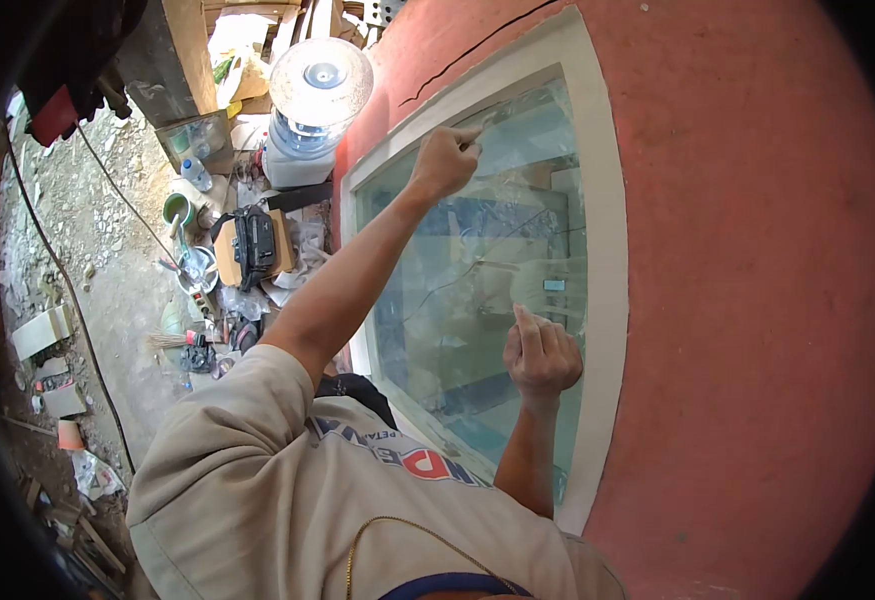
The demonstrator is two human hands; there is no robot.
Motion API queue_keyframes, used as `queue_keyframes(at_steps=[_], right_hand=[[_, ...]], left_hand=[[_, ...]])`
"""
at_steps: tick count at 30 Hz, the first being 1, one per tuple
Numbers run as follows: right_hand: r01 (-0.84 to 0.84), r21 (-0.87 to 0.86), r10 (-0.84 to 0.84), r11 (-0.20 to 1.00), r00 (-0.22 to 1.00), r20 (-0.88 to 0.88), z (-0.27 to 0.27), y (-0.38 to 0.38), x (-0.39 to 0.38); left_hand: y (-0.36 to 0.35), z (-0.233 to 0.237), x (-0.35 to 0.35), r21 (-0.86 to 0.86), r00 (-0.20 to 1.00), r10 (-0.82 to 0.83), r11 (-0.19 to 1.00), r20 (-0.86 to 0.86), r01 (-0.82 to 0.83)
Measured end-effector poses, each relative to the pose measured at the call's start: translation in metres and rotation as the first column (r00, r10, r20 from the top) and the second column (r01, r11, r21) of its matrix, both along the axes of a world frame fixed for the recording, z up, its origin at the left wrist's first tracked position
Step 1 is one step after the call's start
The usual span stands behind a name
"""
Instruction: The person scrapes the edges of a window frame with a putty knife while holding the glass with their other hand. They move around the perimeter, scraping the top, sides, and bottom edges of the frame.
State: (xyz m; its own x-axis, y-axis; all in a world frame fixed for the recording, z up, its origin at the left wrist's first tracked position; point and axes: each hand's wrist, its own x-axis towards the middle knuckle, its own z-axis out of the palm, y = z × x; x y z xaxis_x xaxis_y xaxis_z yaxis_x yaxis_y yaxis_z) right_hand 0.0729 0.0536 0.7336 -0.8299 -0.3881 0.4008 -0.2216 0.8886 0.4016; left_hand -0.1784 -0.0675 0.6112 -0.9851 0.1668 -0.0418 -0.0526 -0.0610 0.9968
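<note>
A window pane (497, 250) sits inside a white frame (605, 200) in a red wall. My left hand (447, 162) is closed near the upper end of the glass, its fingertips close to the pane; what it holds, if anything, is hidden. Lower down, my right hand (543, 352) is closed in front of the glass near the frame's right side, fingers pressed together, and I cannot make out anything in them. A small light-blue sticker (554, 286) shows on the pane just above this hand.
Left of the window stand a water dispenser bottle (304, 135), a small water bottle (196, 174) and a green bucket (178, 209). A black bag (255, 245) lies on a cardboard box. A broom (169, 340), rubble and a cable (69, 290) are on the ground.
</note>
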Motion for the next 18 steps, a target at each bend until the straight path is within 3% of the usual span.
queue_keyframes(at_steps=[1,3,5,7,9,10,14,18], right_hand=[[0.002,0.002,-0.002,1.0,1.0,-0.003,0.001,0.001,-0.003],[-0.003,0.002,0.003,1.0,1.0,-0.002,0.002,0.002,-0.004],[0.009,0.001,-0.009,1.0,1.0,0.014,0.001,0.002,0.0],[0.02,0.0,-0.02,1.0,1.0,0.013,0.0,0.002,0.001],[0.015,-0.011,-0.015,1.0,1.0,-0.002,-0.003,0.003,0.002],[0.01,-0.016,-0.011,1.0,1.0,-0.014,-0.003,0.004,0.0],[0.006,-0.018,-0.007,1.0,1.0,-0.025,-0.002,0.004,0.001],[-0.003,-0.051,0.002,0.999,1.0,-0.023,-0.002,0.003,0.002]], left_hand=[[-0.001,0.004,0.003,0.003,1.0,-0.013,1.0,0.021,0.013],[0.011,-0.008,-0.007,0.056,0.951,0.164,0.986,-0.261,-0.155],[0.01,-0.001,-0.016,0.087,0.996,0.008,0.996,0.087,-0.016],[0.014,0.001,-0.008,0.076,0.997,0.031,0.996,0.069,-0.037],[0.021,-0.004,0.006,0.072,0.996,0.062,0.996,-0.068,-0.058],[0.03,-0.004,0.017,0.016,0.981,0.147,0.989,-0.128,-0.146],[0.037,0.009,0.002,0.03,0.985,0.171,0.985,-0.01,-0.17],[0.041,0.01,0.021,0.034,0.971,0.216,0.976,-0.101,-0.214]])
